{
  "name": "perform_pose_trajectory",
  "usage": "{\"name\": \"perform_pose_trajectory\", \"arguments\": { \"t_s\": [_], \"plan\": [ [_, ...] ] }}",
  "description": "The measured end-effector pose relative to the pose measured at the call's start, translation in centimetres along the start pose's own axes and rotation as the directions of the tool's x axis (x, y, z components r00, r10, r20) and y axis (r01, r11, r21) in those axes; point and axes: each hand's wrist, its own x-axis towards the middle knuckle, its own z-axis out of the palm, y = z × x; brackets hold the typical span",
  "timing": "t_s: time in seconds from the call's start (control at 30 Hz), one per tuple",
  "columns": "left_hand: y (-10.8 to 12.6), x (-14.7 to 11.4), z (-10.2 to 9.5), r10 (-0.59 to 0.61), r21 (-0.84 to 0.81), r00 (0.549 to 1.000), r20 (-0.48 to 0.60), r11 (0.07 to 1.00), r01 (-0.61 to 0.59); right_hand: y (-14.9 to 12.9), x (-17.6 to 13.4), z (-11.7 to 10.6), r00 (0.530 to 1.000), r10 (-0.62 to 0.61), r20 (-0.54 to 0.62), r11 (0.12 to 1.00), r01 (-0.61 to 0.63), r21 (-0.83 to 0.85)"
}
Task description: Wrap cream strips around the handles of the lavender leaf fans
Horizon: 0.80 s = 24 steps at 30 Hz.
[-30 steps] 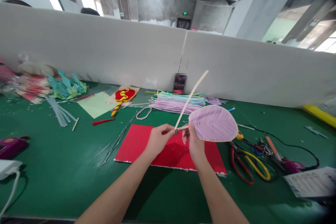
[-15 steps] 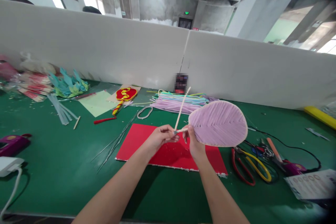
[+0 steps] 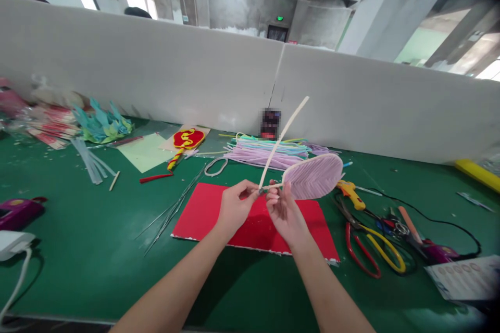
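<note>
Clock read from the pinch point. Left hand (image 3: 237, 207): thumb and fingertips closed tight on the thin, cream-wrapped stalk (image 3: 275, 186). A flat cream strip (image 3: 283, 140) rises from this pinch toward 1 o'clock, slightly curved. Right hand (image 3: 287, 213): thumb and finger closed lightly at the base of the fan (image 3: 312, 178), other fingers loosely curled. Fan at 3 o'clock, tilted, held above the table; oval, lilac, ribbed in slanting rows, pale rim. Beneath the hands, a red board (image 3: 289, 234), its near edge flaking white. Outward: fuzzy lilac and mint stems (image 3: 269, 153) bundled at 12; metal pliers (image 3: 361, 237), red and yellow handles, at 4; thin stiff wires (image 3: 172, 213) at 8.
</note>
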Motion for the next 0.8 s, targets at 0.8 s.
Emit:
{"name": "perform_pose_trajectory", "arguments": {
  "t_s": [0.8],
  "plan": [
    [0.63, -0.91, -0.02, 0.159, 0.273, 0.986, -0.041, 0.952, -0.141, 0.76, 0.28, -0.3, 0.998, -0.07, -0.007, 0.951, 0.065, -0.303]
  ]
}}
